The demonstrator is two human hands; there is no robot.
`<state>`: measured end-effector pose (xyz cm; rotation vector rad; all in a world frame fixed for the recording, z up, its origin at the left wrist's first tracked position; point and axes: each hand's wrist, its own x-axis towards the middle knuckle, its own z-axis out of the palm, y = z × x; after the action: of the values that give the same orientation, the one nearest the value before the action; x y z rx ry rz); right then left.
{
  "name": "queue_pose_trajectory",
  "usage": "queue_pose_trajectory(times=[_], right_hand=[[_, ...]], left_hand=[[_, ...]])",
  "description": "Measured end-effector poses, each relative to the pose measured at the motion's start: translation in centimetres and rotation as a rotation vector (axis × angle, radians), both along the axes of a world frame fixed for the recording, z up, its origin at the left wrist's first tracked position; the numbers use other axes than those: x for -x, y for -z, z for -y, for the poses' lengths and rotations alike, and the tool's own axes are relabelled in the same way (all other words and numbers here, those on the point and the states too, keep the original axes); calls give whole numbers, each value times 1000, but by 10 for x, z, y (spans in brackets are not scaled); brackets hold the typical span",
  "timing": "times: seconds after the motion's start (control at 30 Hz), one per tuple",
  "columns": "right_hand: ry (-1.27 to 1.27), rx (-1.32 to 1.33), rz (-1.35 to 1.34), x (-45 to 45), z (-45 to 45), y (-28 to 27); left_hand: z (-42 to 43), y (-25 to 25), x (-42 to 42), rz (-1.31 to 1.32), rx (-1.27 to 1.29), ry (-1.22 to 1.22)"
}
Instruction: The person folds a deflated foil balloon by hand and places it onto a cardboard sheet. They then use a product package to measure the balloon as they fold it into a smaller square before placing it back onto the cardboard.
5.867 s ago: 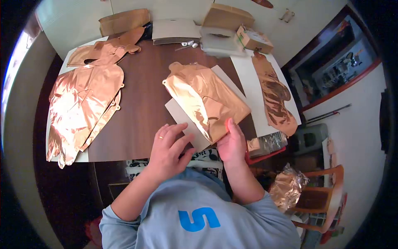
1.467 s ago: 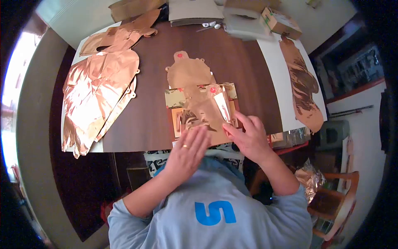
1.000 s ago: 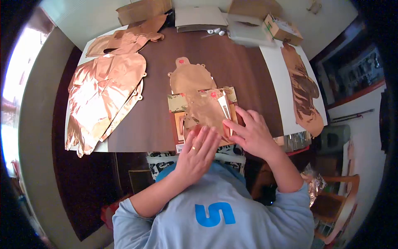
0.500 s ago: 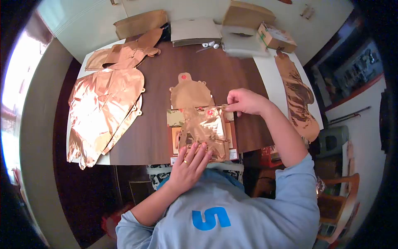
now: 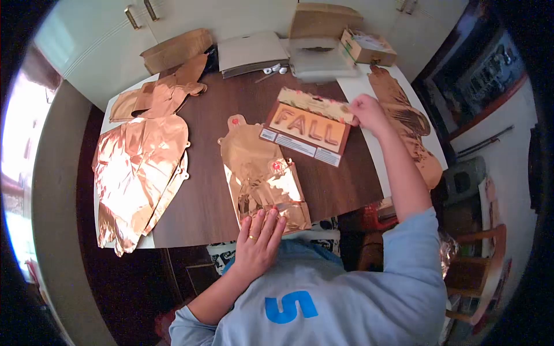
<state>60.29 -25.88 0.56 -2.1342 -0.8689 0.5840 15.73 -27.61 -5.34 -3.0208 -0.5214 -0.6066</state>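
Observation:
My right hand (image 5: pixel 368 112) is closed on the right edge of a printed card (image 5: pixel 309 126), which shows the word FALL in balloon-style letters. The card is held tilted, to the right of a folded copper foil balloon (image 5: pixel 254 153). My left hand (image 5: pixel 258 241) lies flat on the near end of this balloon, fingers stretched out. Two red spots mark the balloon, one on its far tab and one near its right side. Flattened copper foil balloons (image 5: pixel 141 167) lie in a pile on the left.
Another copper foil balloon (image 5: pixel 404 124) lies along the right side of the brown tabletop (image 5: pixel 199 190). At the back are a grey flat box (image 5: pixel 253 49), white earbuds (image 5: pixel 280 69), a translucent plastic sleeve (image 5: pixel 320 60), a small wooden box (image 5: pixel 368 49) and brown paper (image 5: pixel 176 51).
My right hand has pulled the card out from beneath the folded balloon and moved it away to the right. My left hand stays on the balloon. The view has shifted slightly.

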Motion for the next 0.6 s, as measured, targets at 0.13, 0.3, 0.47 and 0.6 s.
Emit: queue_pose_trajectory(times=[0.13, 0.3, 0.47, 0.6], right_hand=[[79, -218, 1024, 49, 35, 11], [-377, 22, 139, 158, 96, -32], [-486, 193, -376, 198, 106, -18], [-457, 228, -594, 205, 101, -17]], left_hand=[[-1, -4, -1, -19, -27, -9], [-3, -7, 2, -44, 57, 13], [-3, -16, 2, 23, 245, 25], [-4, -17, 3, 62, 262, 24]])
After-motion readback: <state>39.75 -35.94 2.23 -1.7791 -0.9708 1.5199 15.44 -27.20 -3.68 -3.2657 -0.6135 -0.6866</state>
